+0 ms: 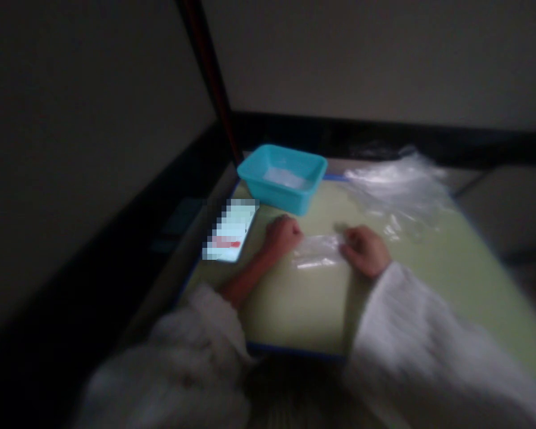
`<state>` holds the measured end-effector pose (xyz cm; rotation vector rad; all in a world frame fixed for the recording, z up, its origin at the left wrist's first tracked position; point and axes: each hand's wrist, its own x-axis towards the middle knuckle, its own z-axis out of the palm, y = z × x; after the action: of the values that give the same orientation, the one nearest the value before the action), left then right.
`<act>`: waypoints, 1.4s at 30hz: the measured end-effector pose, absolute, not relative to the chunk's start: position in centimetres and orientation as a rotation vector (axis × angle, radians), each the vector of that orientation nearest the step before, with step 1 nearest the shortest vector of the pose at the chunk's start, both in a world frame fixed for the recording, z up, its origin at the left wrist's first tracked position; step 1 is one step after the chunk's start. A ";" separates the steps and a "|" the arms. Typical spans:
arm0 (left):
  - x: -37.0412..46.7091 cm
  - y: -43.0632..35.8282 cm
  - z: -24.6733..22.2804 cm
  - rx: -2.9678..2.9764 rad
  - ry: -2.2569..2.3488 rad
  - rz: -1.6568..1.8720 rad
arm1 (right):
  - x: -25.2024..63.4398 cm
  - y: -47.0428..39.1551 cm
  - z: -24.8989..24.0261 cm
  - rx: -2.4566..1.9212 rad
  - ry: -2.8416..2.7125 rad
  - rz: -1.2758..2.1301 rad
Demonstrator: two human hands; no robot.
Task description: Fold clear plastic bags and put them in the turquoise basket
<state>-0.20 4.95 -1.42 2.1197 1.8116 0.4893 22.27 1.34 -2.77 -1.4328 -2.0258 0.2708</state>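
A small clear plastic bag point(319, 251) lies over the middle of the yellow-green table point(295, 310), stretched between my two hands. My left hand point(284, 233) is closed at the bag's left end, with the fingers curled in. At its right end my right hand point(364, 250) pinches the plastic between thumb and fingers. A small dull shape shows by the right fingertips, too blurred to make out. Beyond my hands stands a turquoise basket point(274, 193) with something whitish and flat inside.
To the left of my left forearm lies a lit phone point(236, 232), partly pixelated. A loose heap of clear plastic bags point(397, 185) covers the table's far right part. Dark-edged walls rise behind and at the left.
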 end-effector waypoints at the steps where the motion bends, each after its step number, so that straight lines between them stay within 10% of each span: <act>1: -0.2 4.9 -1.4 2.123 1.814 0.490 | 22.3 1.3 -2.8 -1.374 -2.067 0.207; 42: 3.0 -1.3 -3.8 2.798 1.339 0.409 | 22.0 -0.3 -5.8 -1.295 -2.596 -0.214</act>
<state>2.99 -1.28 -3.81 2.7983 1.3393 0.4094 21.96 -0.27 -5.79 -1.2953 -2.5961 -0.2143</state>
